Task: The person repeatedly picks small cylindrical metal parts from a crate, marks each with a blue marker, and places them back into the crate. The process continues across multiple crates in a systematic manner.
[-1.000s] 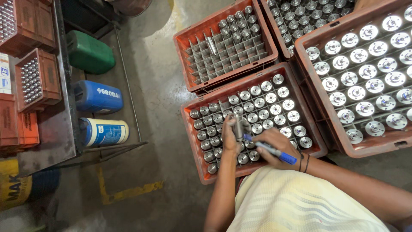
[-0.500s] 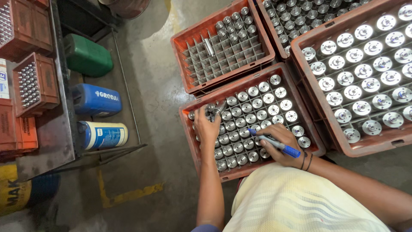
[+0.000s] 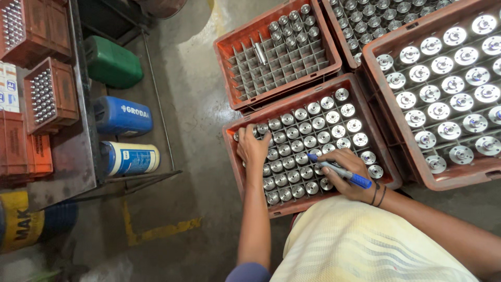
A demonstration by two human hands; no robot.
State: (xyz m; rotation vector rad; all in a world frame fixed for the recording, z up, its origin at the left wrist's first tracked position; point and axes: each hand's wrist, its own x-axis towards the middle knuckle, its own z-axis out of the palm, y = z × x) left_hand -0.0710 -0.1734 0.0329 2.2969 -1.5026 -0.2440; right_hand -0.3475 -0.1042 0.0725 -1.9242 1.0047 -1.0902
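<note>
Orange crate (image 3: pixel 232 143) of shiny metal cylinders is the one being worked. Left hand (image 3: pixel 252 146) has slid from the crate's middle rows to its near-left corner in the last second, now lying flat on the cylinder tops (image 3: pixel 292 156), fingers together and holding nothing. Right hand (image 3: pixel 348 175) is staying at the crate's near-right side, fingers closed around a blue marker (image 3: pixel 339 171), tip pointing at the middle rows. Looks like checking is progressing row by row.
</note>
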